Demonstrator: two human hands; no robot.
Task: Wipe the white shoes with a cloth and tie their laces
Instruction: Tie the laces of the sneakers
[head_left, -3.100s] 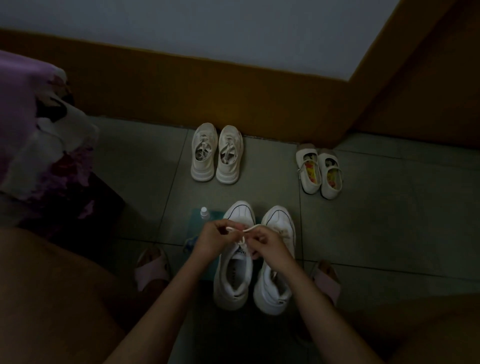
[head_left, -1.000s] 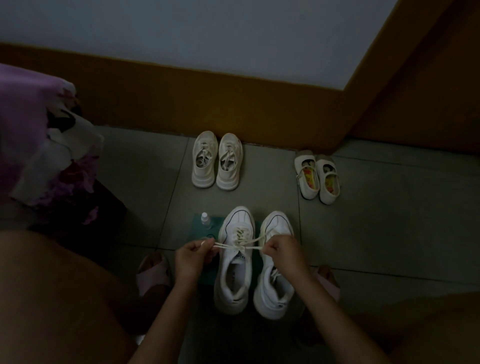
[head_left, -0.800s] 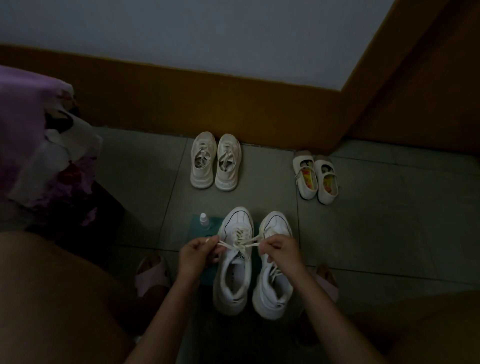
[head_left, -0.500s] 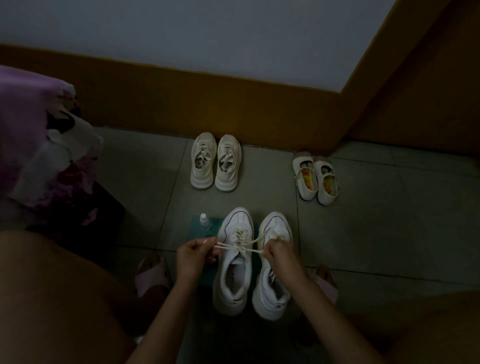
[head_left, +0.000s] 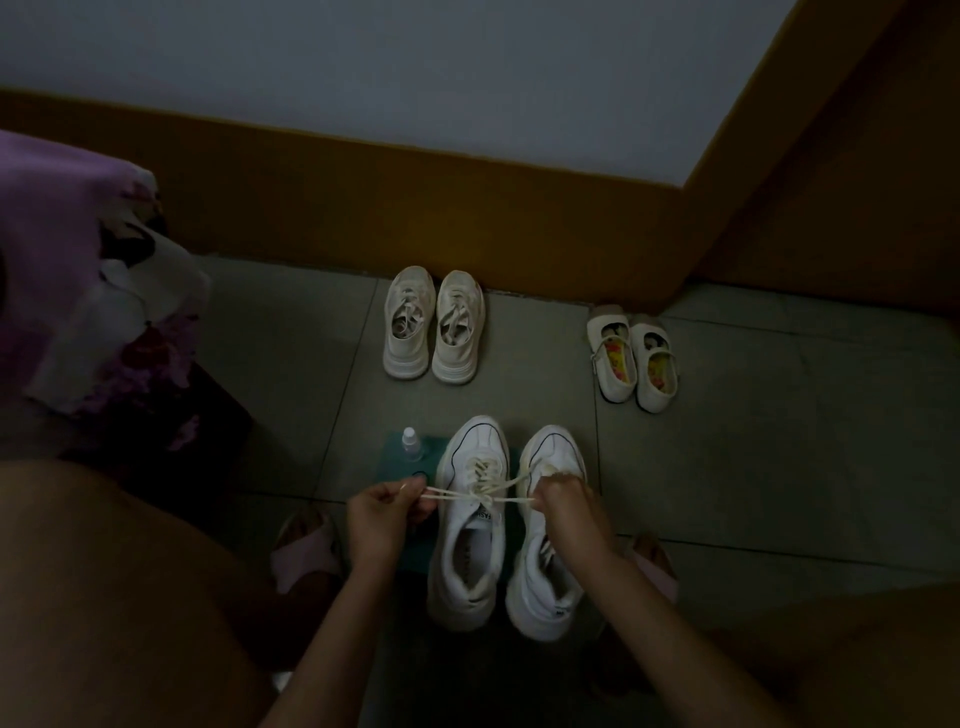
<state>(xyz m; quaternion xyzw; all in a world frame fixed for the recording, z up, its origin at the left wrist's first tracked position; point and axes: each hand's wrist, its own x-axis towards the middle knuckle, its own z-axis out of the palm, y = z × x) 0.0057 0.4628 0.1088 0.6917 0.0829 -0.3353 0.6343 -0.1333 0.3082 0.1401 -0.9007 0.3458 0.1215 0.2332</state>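
Your left hand (head_left: 382, 514) pinches one end of the laces (head_left: 452, 496) between thumb and curled fingers. Your right hand (head_left: 563, 501) is curled tight round the other end. The strands run taut between them, crossing over the tongue of the white shoe (head_left: 467, 566) you are tying. It is a chunky trainer with a thin dark line curving round its toe (the tongue's print is too small to read). Its mate (head_left: 545, 587) stands just beside it, toe partly under your right hand. The tied shoe rests partly on a teal cloth (head_left: 397, 465) spread on the tiled floor (head_left: 727, 467). A small bottle (head_left: 410, 444) stands at the cloth's far left corner.
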